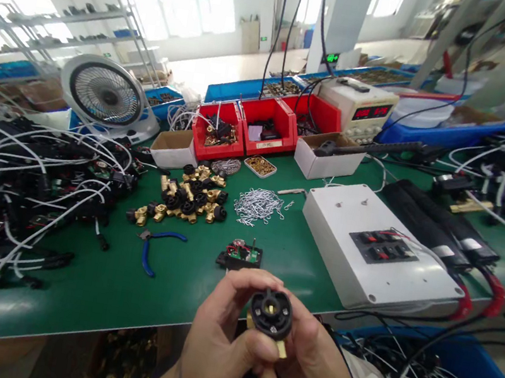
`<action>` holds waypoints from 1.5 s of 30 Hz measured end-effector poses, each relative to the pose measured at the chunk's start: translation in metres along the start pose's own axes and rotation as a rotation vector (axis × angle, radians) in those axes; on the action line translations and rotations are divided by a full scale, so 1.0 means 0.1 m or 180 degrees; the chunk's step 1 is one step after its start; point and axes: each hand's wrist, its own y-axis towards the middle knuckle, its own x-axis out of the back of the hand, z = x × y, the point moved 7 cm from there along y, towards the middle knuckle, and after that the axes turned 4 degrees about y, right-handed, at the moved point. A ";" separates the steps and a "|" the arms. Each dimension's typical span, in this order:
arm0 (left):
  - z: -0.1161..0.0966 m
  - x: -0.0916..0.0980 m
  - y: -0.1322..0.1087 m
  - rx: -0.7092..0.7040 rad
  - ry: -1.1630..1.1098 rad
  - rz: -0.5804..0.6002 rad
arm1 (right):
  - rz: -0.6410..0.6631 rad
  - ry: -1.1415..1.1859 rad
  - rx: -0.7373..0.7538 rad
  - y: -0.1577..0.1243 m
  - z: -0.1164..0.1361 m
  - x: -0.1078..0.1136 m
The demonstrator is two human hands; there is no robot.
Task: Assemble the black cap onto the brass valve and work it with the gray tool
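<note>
Between my two hands, just off the table's front edge, is a brass valve fitting with a round black plastic cap (271, 314) facing me. My left hand (223, 331) wraps it from the left, thumb pressed under the cap. Fingers of my right hand (314, 346) close on its right side. Beyond them lies a black housing with a green circuit board (241, 253) and red wires. Blue-handled pliers (150, 248) rest open to the left. A heap of similar brass fittings (187, 194) and a pile of silver wire clips (258, 206) lie farther back.
A white switch box (345, 236) stands at right, beside thick black cables. Tangled black parts with white tubes (30, 198) cover the left. Red bins (269, 129), a fan (107, 92) and a power supply (359, 107) line the back. A blue crate (486, 373) sits lower right.
</note>
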 end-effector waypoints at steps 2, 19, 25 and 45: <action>-0.09 0.06 -0.02 -0.0533 0.0396 -0.0302 | -0.0045 -0.0186 0.0164 0.00 0.01 0.02; -0.26 0.14 -0.06 -0.1373 0.0741 -0.0929 | 0.0251 -0.0540 0.0291 0.05 -0.17 0.12; -0.11 0.07 -0.09 -0.0907 0.1007 -0.0629 | -0.0160 -0.0418 0.0376 0.08 -0.14 0.15; 0.41 0.32 0.39 0.0207 0.2600 -0.0876 | -0.0848 -0.0464 0.0015 0.05 0.02 0.51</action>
